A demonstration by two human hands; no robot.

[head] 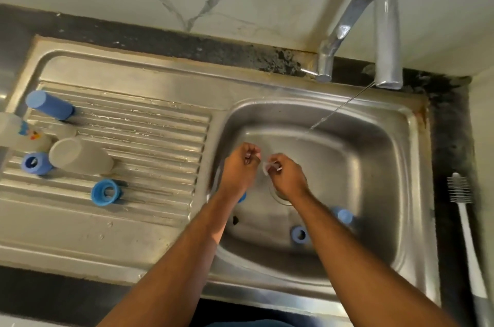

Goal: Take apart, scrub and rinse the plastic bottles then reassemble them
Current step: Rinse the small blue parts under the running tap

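Head view: both hands over sink [401, 118], rinsing small clear part [268, 166].
Right hand [287, 179] pinches it; left hand [242, 166] curled, contents unclear. Suggest moving under stream [339, 105]. Bottle pieces [80, 155] wait on drainboard [149, 129].

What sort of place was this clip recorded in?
Most likely a home kitchen sink area. A stainless steel sink with a ribbed drainboard sits in a dark counter below a running tap, and a bottle brush lies beside the basin.
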